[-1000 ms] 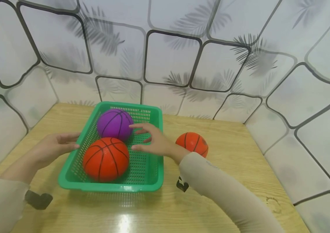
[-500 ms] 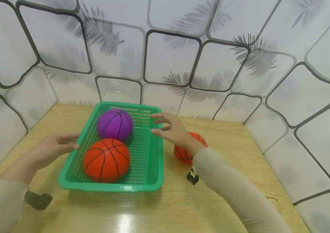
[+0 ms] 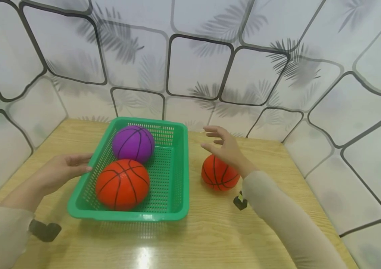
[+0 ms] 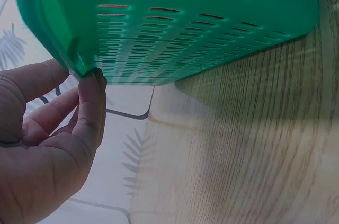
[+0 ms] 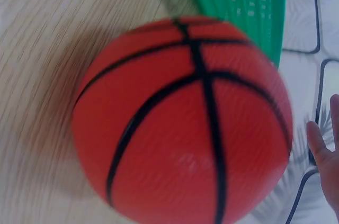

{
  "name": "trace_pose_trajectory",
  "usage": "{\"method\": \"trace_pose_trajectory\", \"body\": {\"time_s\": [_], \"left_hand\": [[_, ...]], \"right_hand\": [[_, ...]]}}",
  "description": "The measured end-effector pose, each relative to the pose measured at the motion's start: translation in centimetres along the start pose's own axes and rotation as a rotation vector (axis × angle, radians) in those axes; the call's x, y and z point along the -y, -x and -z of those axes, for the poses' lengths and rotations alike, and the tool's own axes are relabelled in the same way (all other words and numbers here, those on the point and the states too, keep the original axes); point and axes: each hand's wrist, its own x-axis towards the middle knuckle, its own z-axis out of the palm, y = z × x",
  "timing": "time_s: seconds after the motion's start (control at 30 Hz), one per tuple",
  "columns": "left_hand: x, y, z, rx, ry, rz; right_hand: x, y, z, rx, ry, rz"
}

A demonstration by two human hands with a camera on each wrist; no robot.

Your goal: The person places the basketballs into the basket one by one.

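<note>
So there's a green plastic rectangular basket with slotted walls [image 3: 128,215] with two balls in it: a purple round ball with black basketball lines [image 3: 133,144] at the back left, and a big orange-red round ball with black basketball lines [image 3: 122,185] in front of it, near the left wall. They look about touching from the head view. The right side of the basket floor is bare mesh.

A smaller orange-red ball with the same black lines [image 3: 219,175] sits outside on the light wood-grain table [image 3: 244,235], just right of the basket. The basket's right wall stands between it and the other two.

Left hand [image 3: 57,172] has the basket's left rim pinched between thumb and fingers. Right hand [image 3: 225,147] is holding nothing, fingers loosely bent and spread apart, up over the smaller ball. It hides part of the ball's top in the head view, but the right wrist view shows the hand clear of it.

Basket's long axis runs roughly front to back, short end toward the person. Balls are round, so no long axis there. Patterned wallpaper [image 3: 197,67] is behind everything.
</note>
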Motion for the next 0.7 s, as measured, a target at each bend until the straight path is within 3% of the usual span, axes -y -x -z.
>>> {"method": "trace_pose_trajectory", "body": {"time_s": [0.33,0.7], "left_hand": [[0.1,0.0,0.0,-0.004,-0.008,0.01],[0.0,0.0,0.0,-0.003,0.008,0.002]], "right_hand": [[-2.7,2.0,2.0,-0.033,0.101,-0.054],[-5.0,5.0,3.2,0.037,0.142,-0.125]]}}
